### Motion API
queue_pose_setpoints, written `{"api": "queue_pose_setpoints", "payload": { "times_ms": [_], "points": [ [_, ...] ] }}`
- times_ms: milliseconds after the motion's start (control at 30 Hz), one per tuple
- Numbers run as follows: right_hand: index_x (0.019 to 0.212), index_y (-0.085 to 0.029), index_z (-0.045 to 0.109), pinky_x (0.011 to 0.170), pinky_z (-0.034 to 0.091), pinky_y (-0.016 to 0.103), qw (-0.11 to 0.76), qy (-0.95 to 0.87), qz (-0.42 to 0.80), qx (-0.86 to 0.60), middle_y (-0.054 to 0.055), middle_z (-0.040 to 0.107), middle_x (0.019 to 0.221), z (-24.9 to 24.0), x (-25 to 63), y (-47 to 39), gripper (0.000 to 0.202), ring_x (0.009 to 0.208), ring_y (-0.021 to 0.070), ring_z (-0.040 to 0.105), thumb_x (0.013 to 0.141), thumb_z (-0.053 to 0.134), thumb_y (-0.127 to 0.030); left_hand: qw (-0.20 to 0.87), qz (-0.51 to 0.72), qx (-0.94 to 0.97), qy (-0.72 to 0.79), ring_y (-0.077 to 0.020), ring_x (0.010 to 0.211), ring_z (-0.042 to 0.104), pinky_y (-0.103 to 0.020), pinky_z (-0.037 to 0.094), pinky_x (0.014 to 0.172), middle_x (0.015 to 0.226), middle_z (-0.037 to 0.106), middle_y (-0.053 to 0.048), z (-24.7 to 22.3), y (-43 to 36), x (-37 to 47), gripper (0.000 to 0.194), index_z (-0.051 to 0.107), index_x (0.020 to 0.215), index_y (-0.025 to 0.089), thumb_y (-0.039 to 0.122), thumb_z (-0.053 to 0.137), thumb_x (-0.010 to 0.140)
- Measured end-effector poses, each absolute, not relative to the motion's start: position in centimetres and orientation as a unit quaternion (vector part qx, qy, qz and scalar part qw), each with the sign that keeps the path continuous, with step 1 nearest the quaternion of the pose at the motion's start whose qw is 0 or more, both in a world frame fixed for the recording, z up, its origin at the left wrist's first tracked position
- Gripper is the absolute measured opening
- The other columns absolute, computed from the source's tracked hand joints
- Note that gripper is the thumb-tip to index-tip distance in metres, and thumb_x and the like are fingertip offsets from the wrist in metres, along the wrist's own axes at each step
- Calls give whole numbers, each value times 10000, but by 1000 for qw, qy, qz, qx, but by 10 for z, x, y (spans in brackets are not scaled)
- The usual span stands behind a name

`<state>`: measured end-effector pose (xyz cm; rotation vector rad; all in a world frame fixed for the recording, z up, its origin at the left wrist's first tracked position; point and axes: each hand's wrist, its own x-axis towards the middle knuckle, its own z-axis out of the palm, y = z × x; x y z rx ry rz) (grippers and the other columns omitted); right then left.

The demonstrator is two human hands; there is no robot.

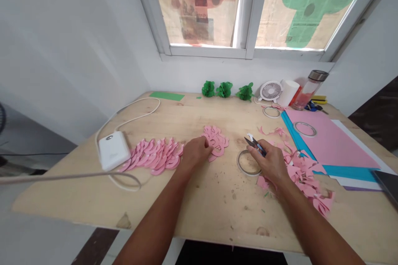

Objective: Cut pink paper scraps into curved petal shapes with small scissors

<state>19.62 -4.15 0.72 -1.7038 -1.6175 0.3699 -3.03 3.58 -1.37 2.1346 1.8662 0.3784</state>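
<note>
Loosely layered and scalloped, the pink paper cluster (219,138) lies at two o'clock from the left hand (197,152), whose curled fingers meet its edge; whether they grip it, I cannot tell. The right hand's (273,163) fingers close round dark scissors (257,145) pointing to ten o'clock. Toward one o'clock beyond, a silver-capped clear bottle (306,94) shows pink low down.

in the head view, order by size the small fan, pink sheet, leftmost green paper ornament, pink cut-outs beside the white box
1. pink sheet
2. pink cut-outs
3. small fan
4. leftmost green paper ornament
</note>
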Motion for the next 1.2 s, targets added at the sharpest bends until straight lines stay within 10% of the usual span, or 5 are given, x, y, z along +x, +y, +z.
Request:
{"api": "queue_pose_setpoints", "payload": {
  "times_ms": [667,1200],
  "points": [
    [671,-188,572,455,276,211,358,-640,136,-667,-39,449,501,7,195,-41,347,465,105,425,776,507,-513,376,341,671,541,-130,538,539,-212,380,479,541,575,2,-1,38,-43,164,558,569,164,309,624,608],
    [661,-189,544,487,287,212,340,-658,141,-657,-37,467,520,7,192,-41,320,485,108,449,782,513,-484,477,437,634,423,-120,643,573,-249,477,631,681,572,23,5,31,-29,476,450,1135,169,235,589,684]
  ]
}}
